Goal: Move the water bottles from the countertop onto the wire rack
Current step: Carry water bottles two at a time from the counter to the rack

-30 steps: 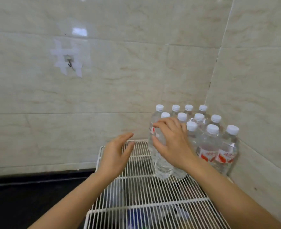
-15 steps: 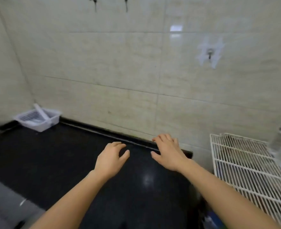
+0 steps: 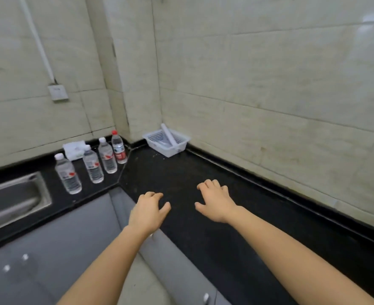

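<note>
- Both hands empty: left hand (image 3: 147, 213) & right hand (image 3: 215, 203) fingers loosely spread over desk (image 3: 203, 177).
- Next: grab nearest bottle (image 3: 68, 176) mid-body, keep upright.

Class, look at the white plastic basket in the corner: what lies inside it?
A white tube-like roll leans inside the basket, poking above its rim. The basket walls hide whatever else lies on its floor.

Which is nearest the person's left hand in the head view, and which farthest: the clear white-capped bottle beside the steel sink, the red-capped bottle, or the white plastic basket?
From the left hand:
1. White-capped bottle beside the sink, left.
2. Red-capped bottle, back left.
3. White plastic basket, far corner.
</note>
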The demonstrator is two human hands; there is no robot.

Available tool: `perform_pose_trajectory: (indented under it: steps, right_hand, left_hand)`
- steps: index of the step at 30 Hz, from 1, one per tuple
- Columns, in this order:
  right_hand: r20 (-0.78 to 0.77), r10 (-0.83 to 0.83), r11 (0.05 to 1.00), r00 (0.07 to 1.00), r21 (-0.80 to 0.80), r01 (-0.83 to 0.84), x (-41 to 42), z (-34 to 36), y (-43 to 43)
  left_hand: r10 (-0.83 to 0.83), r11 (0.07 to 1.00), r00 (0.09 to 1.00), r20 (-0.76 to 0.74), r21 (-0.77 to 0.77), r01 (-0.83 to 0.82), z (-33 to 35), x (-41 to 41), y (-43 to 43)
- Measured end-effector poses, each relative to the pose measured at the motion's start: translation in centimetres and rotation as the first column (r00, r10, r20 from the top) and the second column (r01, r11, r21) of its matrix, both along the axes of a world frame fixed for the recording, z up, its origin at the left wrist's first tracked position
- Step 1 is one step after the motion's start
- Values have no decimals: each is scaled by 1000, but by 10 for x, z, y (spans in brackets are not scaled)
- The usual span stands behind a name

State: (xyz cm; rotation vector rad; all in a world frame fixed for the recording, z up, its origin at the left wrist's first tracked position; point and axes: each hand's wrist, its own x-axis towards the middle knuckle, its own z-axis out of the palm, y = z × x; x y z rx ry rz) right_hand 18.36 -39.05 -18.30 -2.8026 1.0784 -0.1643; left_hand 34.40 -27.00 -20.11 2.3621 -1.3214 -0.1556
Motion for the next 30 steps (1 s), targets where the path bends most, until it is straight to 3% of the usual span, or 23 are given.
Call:
perform_pose_trajectory:
  steps: [16,23,30]
  right_hand:
    - [-55,304,951,951,79,-299,333,-23,-77]
    - [-91,369,927,925,106,-360,445,-39,-89]
    - [-77,338,933,938,156,-324,534,-58,-87]
  left_hand:
    - [285,959,958,-36,15,-285,-15,289,-34]
    - [400,915,913,-75,-21,-403,-32,384,-35]
    - [373,927,927,40,-50,-371,-36,495,-20]
